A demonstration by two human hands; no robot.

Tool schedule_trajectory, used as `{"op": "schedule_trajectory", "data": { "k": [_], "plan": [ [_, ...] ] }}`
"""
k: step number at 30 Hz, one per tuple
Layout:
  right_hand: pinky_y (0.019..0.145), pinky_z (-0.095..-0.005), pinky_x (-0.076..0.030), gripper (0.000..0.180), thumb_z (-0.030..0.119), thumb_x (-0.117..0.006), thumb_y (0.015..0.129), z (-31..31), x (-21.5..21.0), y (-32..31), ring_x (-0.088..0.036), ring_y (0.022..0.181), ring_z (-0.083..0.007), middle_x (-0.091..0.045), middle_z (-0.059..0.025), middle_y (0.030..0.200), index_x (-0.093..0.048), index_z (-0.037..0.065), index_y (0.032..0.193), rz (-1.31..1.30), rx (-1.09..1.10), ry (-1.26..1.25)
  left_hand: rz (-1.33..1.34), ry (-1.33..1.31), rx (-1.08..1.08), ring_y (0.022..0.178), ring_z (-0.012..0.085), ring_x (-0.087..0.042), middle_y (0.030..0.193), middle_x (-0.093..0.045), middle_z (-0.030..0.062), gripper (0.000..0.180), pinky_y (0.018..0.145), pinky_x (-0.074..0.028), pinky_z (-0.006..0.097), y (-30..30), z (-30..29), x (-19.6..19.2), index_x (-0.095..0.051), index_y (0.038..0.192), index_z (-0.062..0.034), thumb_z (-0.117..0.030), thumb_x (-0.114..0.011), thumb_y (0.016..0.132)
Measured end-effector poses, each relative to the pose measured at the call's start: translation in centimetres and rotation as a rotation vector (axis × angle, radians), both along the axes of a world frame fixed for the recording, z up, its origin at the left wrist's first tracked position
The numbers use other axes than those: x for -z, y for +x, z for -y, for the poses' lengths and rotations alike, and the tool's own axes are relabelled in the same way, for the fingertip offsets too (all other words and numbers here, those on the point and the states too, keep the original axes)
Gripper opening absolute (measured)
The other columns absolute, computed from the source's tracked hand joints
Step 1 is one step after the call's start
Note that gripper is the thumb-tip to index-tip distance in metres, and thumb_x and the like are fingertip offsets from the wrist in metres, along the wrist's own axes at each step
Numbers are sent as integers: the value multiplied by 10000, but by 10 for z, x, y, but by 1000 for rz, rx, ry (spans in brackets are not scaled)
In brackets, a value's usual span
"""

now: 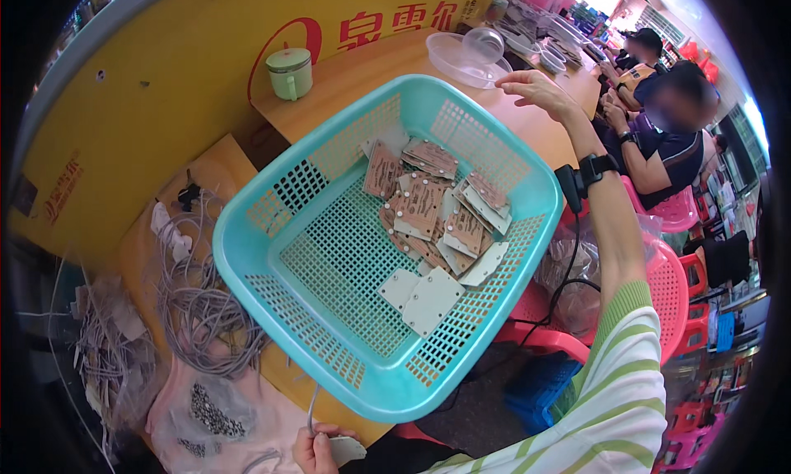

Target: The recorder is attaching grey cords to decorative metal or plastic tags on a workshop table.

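Indoors, wooden table (354, 66), teal basket (338, 243), yellow panel (148, 103), seated people (680, 157)

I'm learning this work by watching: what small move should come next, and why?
Probably ease the right hand to the clear bowl: its open fingers are close beside the rim, with nothing visible in them. The left hand seems occupied, pinching a white piece with a cable at its fingers.
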State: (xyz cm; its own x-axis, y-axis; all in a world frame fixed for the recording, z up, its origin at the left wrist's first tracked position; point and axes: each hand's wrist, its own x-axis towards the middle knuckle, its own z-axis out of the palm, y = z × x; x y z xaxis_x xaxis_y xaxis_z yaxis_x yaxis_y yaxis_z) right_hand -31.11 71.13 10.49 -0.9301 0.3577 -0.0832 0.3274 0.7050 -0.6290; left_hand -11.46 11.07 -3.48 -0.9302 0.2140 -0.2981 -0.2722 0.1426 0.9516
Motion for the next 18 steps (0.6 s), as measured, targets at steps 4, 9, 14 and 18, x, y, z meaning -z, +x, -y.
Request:
{"op": "schedule_trajectory", "data": {
  "k": [4, 9, 14, 18],
  "plan": [
    [699, -276, -512, 369, 323, -605, 850, 38, -26, 31, -608, 855, -131, -648, -43, 939, -651, 29, 1068, 11, -14, 110, -95, 229, -77, 546, 196, -609, 687, -598, 105, 193, 508, -506, 299, 8, -6, 28, -500, 895, -45, -213, -442, 970],
    [636, -269, -490, 322, 312, -611, 861, 106, -35, 53, -596, 689, -120, -641, -58, 726, -678, 5, 930, -131, -147, 344, -14, 295, -80, 694, 148, -610, 769, -615, 71, 197, 624, -482, 260, 10, -15, 1, -555, 865, -16, -168, -464, 951],
    [622, -249, -473, 227, 211, -607, 877, 235, -58, 78, -567, 654, -81, -636, -68, 711, -669, 6, 952, -419, -445, 405, -199, 283, -135, 799, 161, -634, 832, -654, 105, 171, 743, -496, 287, 10, 1, 18, -589, 952, -3, -143, -491, 944],
    [656, -358, -497, 232, 218, -602, 829, 342, -71, 114, -629, 676, -287, -643, -167, 772, -663, 17, 928, -446, -697, 137, -325, 504, -75, 903, 243, -646, 969, -664, 180, 100, 825, -502, 337, 25, -1, -44, -611, 947, 11, -50, -563, 884]
  ]
}}
